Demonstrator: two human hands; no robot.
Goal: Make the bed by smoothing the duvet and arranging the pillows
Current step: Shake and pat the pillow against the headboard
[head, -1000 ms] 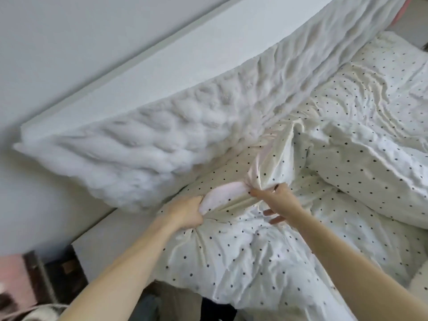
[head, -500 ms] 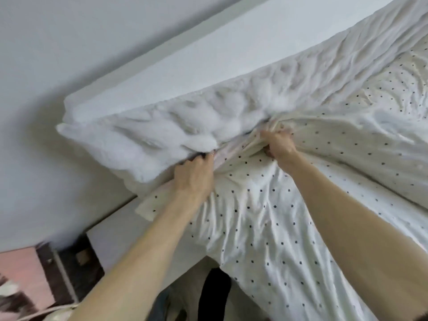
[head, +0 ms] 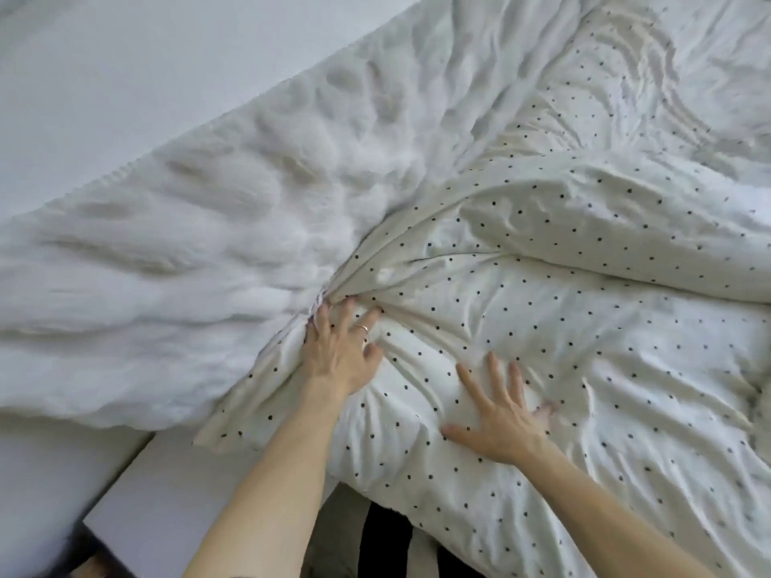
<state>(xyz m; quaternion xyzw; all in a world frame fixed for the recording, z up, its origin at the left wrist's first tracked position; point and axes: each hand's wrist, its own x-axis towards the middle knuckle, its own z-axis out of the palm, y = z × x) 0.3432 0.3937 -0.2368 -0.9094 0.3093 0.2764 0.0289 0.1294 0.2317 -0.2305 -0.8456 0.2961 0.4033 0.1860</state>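
The cream duvet (head: 521, 410) with small black dots covers the bed, creased and bunched. My left hand (head: 338, 356) presses with extended fingers into the duvet's gathered corner, where it meets a fluffy white textured cover (head: 208, 244). A ring shows on one finger. To the right, my right hand (head: 500, 415) lies flat on the duvet with its fingers spread. A dotted pillow (head: 605, 227) lies behind my hands, tilted across the bed. More dotted bedding (head: 584, 98) is rumpled at the far right.
A white wall or headboard (head: 125, 77) runs along the upper left behind the fluffy cover. The white bed frame ledge (head: 158, 494) shows at the lower left. Dark and pale shapes on the floor (head: 384, 540) lie below the duvet's edge.
Both hands released the pinched duvet corner. The left now pushes it against the fluffy cover, and the right has come back and flattened on the duvet. The view has tilted down.
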